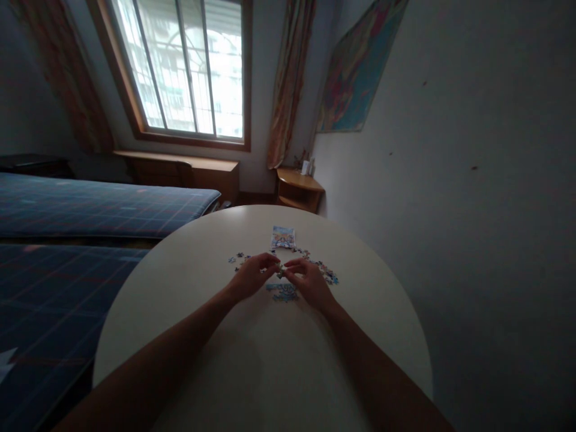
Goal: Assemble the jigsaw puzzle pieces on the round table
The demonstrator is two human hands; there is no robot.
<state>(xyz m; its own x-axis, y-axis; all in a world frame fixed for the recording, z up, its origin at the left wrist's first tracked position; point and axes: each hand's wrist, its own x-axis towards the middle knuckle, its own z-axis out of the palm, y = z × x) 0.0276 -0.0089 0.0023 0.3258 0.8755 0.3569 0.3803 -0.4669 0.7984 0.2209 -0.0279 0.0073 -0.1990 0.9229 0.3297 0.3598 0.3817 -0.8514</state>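
Observation:
Fingertips of my left hand (254, 274) and my right hand (309, 279) meet over the middle of the table, both closed on a small jigsaw puzzle piece (281, 273). Whether it is one piece or two joined ones, I cannot tell. Just below them lies a partly joined section of blue puzzle (284, 292). Loose puzzle pieces (328, 273) are scattered to the right of my right hand, and a few more puzzle pieces (238, 258) lie to the left. Beyond my hands rests a small picture card (283, 237) with a colourful print.
The round white table (180, 288) fills the foreground. Two beds with blue plaid covers (112, 207) stand to the left. At the back are a wooden desk (216, 163), a corner shelf (299, 180) and a window (189, 72). A wall (450, 210) runs along the right.

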